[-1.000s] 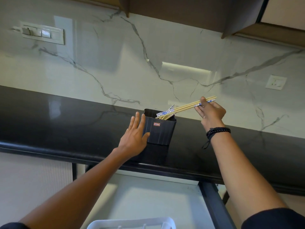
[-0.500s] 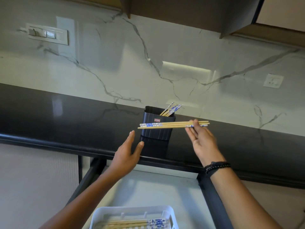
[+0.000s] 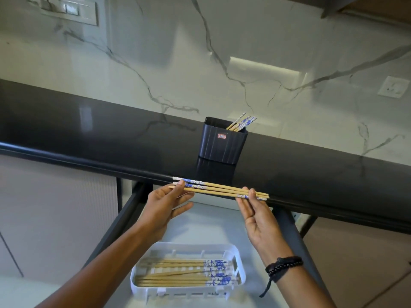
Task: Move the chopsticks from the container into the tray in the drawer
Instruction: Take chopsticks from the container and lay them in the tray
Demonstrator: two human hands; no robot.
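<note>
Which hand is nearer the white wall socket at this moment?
Right. The right hand sits below-left of the wall socket, holding one end of the chopsticks; the left hand holds the other end, farther left.

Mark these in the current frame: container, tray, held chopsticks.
container (image 3: pixel 222 147): head view, front wall under the red label.
tray (image 3: pixel 189 291): head view, near white wall.
held chopsticks (image 3: pixel 220 189): head view, bare wooden middle of the bundle.
</note>
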